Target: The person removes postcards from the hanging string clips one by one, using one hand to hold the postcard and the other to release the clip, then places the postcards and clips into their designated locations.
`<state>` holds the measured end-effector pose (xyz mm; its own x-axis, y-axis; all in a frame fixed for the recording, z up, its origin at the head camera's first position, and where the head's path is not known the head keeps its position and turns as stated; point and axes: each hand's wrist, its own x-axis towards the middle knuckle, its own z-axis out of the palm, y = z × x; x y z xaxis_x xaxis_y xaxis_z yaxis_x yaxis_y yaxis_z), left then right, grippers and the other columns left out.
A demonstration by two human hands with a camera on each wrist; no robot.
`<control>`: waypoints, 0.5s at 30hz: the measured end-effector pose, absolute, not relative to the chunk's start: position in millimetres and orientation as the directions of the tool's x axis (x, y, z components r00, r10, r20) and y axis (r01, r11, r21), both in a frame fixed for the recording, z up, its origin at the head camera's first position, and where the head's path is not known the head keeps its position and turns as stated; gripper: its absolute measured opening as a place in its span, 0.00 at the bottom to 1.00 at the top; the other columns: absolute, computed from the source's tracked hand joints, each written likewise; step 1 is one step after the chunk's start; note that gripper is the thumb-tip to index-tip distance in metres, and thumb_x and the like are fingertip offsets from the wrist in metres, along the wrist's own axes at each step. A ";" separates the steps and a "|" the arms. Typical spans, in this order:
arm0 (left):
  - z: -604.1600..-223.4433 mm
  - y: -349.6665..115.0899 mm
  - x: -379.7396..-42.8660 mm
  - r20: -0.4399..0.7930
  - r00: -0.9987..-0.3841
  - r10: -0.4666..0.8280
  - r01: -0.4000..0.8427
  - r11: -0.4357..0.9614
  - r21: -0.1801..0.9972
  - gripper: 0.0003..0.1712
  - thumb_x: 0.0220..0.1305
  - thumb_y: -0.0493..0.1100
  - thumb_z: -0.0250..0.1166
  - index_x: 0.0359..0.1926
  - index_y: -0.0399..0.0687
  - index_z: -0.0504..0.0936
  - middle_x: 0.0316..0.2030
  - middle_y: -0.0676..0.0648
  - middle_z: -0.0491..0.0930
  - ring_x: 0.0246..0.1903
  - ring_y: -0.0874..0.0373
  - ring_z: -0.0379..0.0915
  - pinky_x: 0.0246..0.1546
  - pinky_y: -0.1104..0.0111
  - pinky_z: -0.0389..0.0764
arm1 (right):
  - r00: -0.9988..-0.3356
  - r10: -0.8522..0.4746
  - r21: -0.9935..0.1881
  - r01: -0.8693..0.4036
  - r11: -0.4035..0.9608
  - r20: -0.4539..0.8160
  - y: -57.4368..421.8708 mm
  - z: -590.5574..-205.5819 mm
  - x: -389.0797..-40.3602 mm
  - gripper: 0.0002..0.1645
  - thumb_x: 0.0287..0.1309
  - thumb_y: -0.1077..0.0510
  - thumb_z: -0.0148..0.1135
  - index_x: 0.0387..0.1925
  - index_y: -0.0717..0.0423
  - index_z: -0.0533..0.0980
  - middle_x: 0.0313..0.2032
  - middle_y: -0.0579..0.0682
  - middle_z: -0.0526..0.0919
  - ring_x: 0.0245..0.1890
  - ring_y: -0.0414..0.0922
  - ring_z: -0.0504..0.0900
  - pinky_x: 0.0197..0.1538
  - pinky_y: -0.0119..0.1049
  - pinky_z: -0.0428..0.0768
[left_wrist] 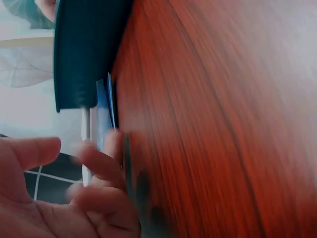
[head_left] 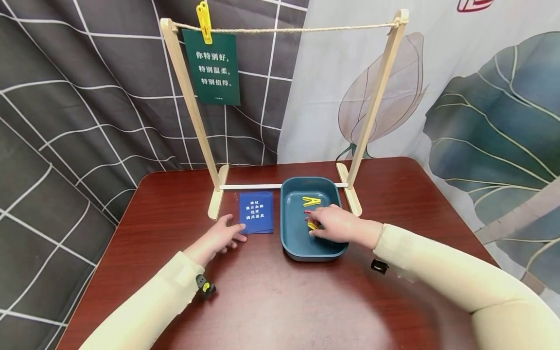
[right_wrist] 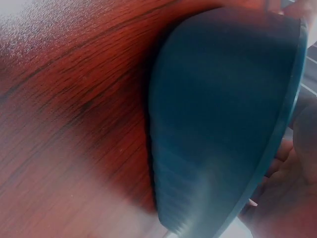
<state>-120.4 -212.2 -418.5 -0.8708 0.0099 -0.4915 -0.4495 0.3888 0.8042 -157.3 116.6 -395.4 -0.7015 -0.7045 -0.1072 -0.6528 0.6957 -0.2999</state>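
Note:
Over the blue basin (head_left: 288, 243), my right hand (head_left: 336, 223) reaches in, thumb and fingers around a yellow clothespin (head_left: 312, 225). A red clothespin (head_left: 307, 212) shows by its fingertips, and another yellow clothespin (head_left: 311, 201) lies farther back. In the right wrist view the basin wall (right_wrist: 223, 109) hides most of this hand. My left hand (head_left: 220, 234) is low over the table with loosely spread fingers, its fingertips at the lower left corner of some blue cards (head_left: 256, 214) with white writing. The left wrist view shows nothing in that hand (left_wrist: 74, 198).
A wooden stand (head_left: 192, 107) with a rope (head_left: 280, 30) rises at the back of the table (head_left: 245, 291). From the rope's left end hangs a green card (head_left: 212, 68) under a yellow clothespin (head_left: 204, 22). The stand's white crossbar (head_left: 249, 186) runs behind the basin.

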 end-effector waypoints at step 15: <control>-398.0 -199.2 -141.5 -0.252 -0.963 0.100 0.035 0.968 0.249 0.35 0.58 0.58 0.69 0.61 0.44 0.76 0.50 0.37 0.79 0.47 0.42 0.77 0.44 0.46 0.77 | -0.694 -0.711 -0.227 -0.679 0.699 -0.115 120.3 -409.8 -165.5 0.16 0.55 0.48 0.73 0.41 0.53 0.83 0.30 0.41 0.78 0.32 0.39 0.75 0.39 0.40 0.69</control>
<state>-141.5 -199.2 -398.0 -0.9626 0.1001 -0.2519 0.0354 0.9678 0.2494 -165.5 120.3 -409.8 -0.6935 -0.7111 -0.1153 -0.6787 0.6986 -0.2266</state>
